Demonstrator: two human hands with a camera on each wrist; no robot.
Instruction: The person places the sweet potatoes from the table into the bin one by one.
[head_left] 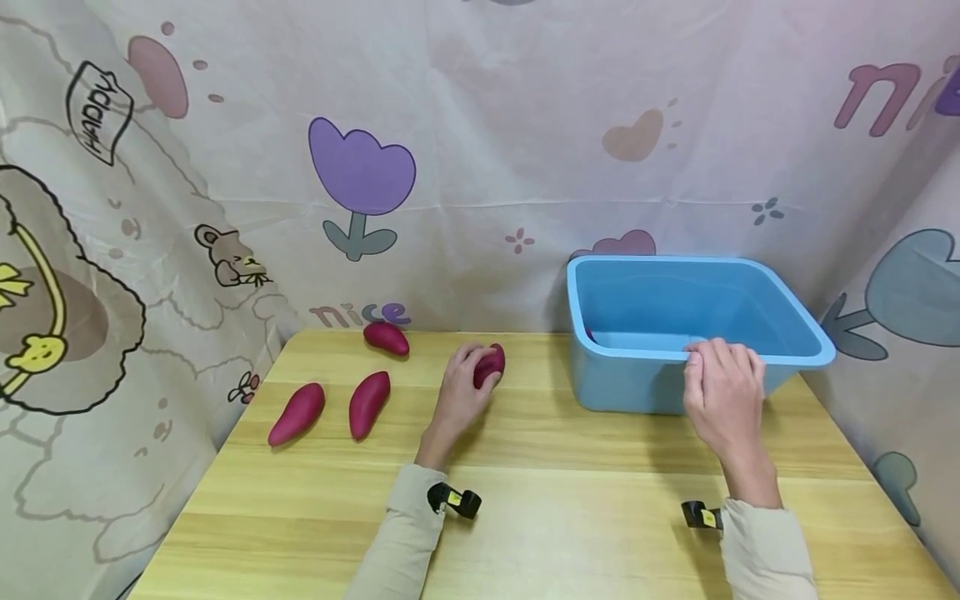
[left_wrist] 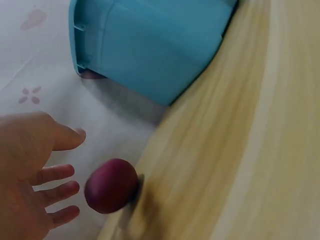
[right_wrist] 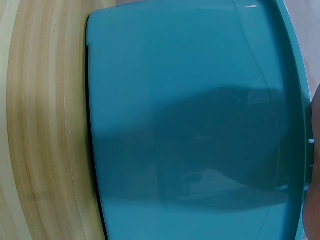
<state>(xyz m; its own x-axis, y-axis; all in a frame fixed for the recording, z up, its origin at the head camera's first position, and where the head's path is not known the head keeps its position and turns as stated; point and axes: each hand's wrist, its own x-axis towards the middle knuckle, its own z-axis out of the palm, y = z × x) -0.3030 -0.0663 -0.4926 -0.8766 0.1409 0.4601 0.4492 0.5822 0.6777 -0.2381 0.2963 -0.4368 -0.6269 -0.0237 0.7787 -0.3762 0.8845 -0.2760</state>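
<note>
My left hand (head_left: 465,387) reaches over the wooden table (head_left: 600,517) to a purple sweet potato (head_left: 491,362). In the left wrist view the left hand (left_wrist: 30,175) is spread with straight fingers, and the sweet potato (left_wrist: 111,186) lies just past its fingertips, not gripped. My right hand (head_left: 723,392) holds the near rim of a blue plastic tub (head_left: 645,353), fingers curled over the edge. The right wrist view is filled by the tub's outer wall (right_wrist: 190,125). The tub (left_wrist: 150,45) also shows in the left wrist view.
Three more purple sweet potatoes lie on the left of the table: one at the back (head_left: 386,337), two nearer (head_left: 369,402) (head_left: 297,413). Printed cloth walls close the table at the back and both sides. A small red patch (head_left: 590,335) shows inside the tub.
</note>
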